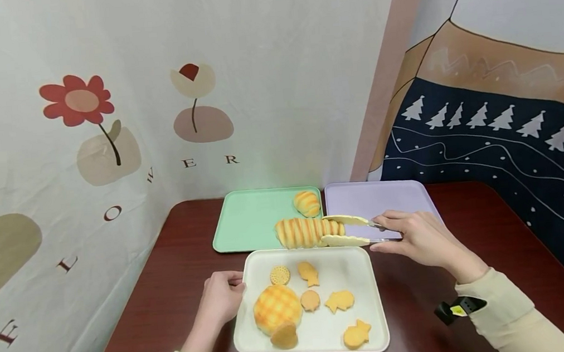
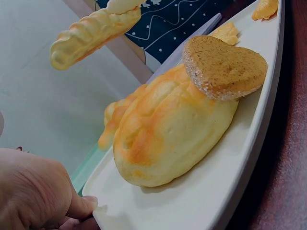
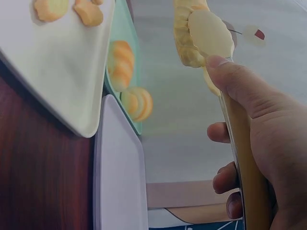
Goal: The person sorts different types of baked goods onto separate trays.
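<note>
While the right hand (image 1: 420, 236) squeezes the tongs (image 1: 352, 230), a long striped bread roll (image 1: 307, 232) hangs clamped between their tips.

So the roll sits in the air just past the far edge of the white tray (image 1: 366, 280), over the near right corner of the green tray (image 1: 245, 221), where a small striped bun (image 1: 307, 203) lies. Left hand (image 1: 222, 298) pinches the white tray's left rim, thumb on top. On that tray: a big checkered bun (image 1: 276, 308) with a heart-shaped cookie (image 1: 284, 337) leaning on it, plus smaller cookies scattered to the right. A purple tray (image 1: 394, 197) sits to the right of the green one on the dark red worktop (image 1: 172, 297).
</note>
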### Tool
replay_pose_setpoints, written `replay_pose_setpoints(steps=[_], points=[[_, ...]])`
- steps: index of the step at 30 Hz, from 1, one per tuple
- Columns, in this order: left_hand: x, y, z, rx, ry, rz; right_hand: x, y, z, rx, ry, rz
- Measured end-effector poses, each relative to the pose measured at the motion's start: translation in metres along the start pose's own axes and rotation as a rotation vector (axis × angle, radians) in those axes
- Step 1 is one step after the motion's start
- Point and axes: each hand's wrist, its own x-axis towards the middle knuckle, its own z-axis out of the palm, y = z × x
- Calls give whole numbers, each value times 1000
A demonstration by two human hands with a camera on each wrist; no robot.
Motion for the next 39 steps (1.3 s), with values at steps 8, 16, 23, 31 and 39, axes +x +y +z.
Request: replay_pose_setpoints(steps=[8,16,23,31,39], points=[[0,-4,4,-13,3,-9,16,-2,12,30,-16,40],[0,-7,5,-14,9,18,34,-4,26,40,-1,39],[0,-8,5,-18,11,17,52,-2,38,72,-15,63],[2,-8,4,-20,15,23,66,1,47,80,-13,63],[3,-9,6,-31,17,23,80,4,56,59,-18,50]])
